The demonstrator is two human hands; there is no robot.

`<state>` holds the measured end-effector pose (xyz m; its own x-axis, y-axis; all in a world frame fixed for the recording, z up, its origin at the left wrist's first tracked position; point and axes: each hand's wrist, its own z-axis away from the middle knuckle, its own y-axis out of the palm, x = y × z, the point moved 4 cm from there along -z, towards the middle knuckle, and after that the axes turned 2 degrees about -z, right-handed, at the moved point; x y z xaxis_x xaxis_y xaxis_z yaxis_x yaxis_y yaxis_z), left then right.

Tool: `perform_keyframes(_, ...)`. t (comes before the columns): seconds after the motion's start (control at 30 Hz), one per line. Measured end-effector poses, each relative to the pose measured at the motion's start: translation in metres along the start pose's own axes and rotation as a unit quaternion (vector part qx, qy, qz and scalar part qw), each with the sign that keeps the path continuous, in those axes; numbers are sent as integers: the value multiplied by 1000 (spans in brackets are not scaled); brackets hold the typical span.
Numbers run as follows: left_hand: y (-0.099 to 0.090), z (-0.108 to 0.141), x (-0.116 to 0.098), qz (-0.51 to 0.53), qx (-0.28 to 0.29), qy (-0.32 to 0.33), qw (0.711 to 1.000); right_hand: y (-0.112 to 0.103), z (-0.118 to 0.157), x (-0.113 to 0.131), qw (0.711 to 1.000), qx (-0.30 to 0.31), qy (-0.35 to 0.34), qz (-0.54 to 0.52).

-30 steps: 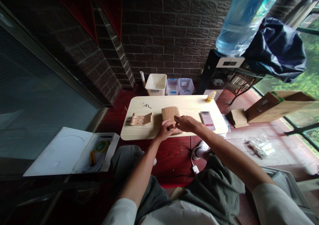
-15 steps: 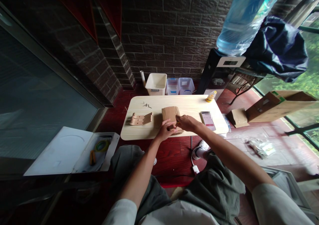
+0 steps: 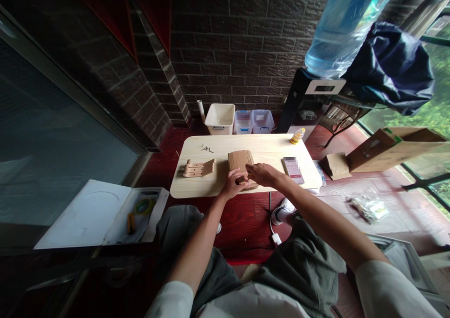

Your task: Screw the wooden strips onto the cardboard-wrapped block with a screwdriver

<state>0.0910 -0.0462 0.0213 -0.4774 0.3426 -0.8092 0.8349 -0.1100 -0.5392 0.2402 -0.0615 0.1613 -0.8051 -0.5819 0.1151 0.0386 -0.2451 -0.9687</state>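
A brown wooden assembly (image 3: 240, 158) with a slightly curved, grooved top lies near the front of the pale table (image 3: 218, 144). My left hand (image 3: 233, 185) is closed on its near end, fingers and thumb around a small wooden piece there. Over the right side of the same end, my right hand (image 3: 263, 173) is curled round a small hand tool, mostly hidden by the fingers and pointing down at the wood. To the left rests a separate wooden part (image 3: 198, 168) with several holes. Several small screws (image 3: 207, 149) are scattered behind that part.
A phone (image 3: 293, 170) lies on the table's right, with a yellow-capped clear bottle (image 3: 297, 136) behind it. Plastic bins (image 3: 220, 116) stand by the wall. At the left is an open white case (image 3: 94, 215); a cardboard box (image 3: 390, 149) stands on the right.
My right hand has shifted slightly left and turned a little at the wood's near end. My left hand and the wooden assembly stay in place.
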Motion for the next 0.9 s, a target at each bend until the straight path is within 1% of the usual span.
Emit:
perform_keyframes(0.2, 1, 1, 2, -1, 5, -2, 1000, 0, 2, -4, 999, 6, 43, 8)
perform_keyframes(0.27, 1, 1, 4, -4, 1, -11, 1000, -1, 4, -3, 999, 6, 39, 0)
perform_keyframes(0.37, 1, 1, 7, -4, -10, -13, 1000, -4, 5, 1, 1000, 0, 9, -15)
perform_keyframes(0.47, 2, 0, 6, 0, -2, 0, 1000, -7, 5, 3, 1000, -3, -2, -5)
perform_keyframes(0.57, 2, 0, 4, 1, 3, 1, 1000, -6, 4, 3, 1000, 8, -3, 0)
perform_keyframes(0.9, -1, 0, -3, -4, 2, 3, 1000, 2, 1, -6, 999, 2, 39, 7)
